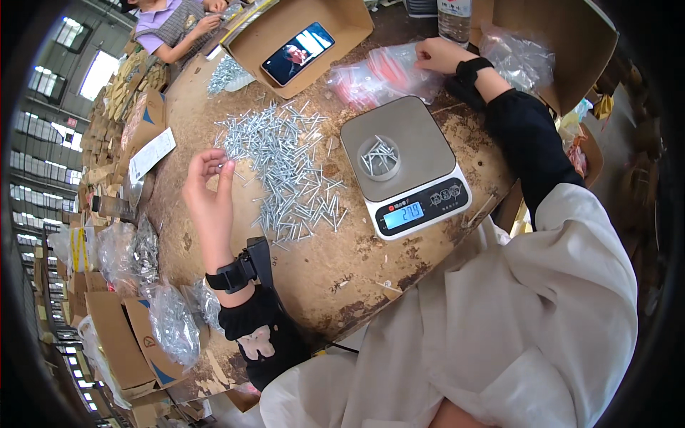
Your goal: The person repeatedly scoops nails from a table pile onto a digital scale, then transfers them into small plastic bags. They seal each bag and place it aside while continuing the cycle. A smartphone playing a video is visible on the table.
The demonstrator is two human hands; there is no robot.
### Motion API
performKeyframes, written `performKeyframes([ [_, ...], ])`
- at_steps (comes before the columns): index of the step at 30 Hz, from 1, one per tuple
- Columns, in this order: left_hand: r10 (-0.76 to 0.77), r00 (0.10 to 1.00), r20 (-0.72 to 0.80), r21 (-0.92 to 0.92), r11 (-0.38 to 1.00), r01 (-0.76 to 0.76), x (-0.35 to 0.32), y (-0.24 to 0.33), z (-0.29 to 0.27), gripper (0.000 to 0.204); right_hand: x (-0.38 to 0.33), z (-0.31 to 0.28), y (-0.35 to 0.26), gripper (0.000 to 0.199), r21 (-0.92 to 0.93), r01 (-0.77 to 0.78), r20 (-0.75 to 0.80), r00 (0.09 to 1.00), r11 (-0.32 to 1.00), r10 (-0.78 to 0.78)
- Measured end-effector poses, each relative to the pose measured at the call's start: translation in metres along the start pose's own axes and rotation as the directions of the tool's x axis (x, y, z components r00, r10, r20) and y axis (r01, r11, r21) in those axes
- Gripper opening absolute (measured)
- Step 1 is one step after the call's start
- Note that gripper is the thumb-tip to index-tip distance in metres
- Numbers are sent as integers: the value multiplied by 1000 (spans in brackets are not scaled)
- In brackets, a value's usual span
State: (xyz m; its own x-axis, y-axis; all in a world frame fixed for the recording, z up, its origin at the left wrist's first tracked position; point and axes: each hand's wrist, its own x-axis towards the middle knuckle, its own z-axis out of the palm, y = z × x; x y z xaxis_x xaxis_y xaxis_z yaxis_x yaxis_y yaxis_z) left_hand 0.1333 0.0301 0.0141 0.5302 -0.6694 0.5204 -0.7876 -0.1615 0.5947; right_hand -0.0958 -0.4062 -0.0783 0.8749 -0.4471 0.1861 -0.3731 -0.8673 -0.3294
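Observation:
My left hand (207, 182) is at the left edge of a loose pile of thin silver screws or nails (275, 157). Its fingers curl toward the thumb, and whatever they pinch is too small to make out. My right hand (441, 57) reaches to the far side, its fingertips closed on clear plastic bags with red strips (385, 73). Between the hands a digital scale (399, 146) with a lit display rests on the table. On its plate stands a small round translucent cup (379, 171) holding several of the same fasteners.
Behind the pile, an open cardboard box (303, 21) has a phone (298, 54) propped in it. A water bottle (455, 21) and another box with crumpled plastic (517, 57) are at far right. Cartons (118, 335) and bagged goods (173, 324) line the left. Another person (175, 28) works across the table.

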Motion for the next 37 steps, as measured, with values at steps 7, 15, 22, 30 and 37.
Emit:
performKeyframes([
  [7, -95, 984, 149, 61, 994, 87, -2, -11, 10, 23, -6, 0, 9, 24, 163, 17, -10, 1000, 986, -15],
  [15, -139, 976, 165, -376, 906, 193, -6, 8, 43, 27, -10, -4, 0, 24, 149, 15, -2, 1000, 989, -14],
  [22, 139, 926, 352, -297, 954, -30, -18, 87, 111, 25, -13, -4, -8, 26, 188, -4, -6, 1000, 982, 5],
  [30, 112, 971, 210, -253, 966, -56, -16, 81, 93, 21, -3, 4, -2, 26, 153, 45, -227, 974, 987, -9],
  [37, 215, 965, 150, -112, 974, -199, -15, 79, 75, 9, -14, -9, -23, 23, 264, 61, -353, 935, 963, 38],
])
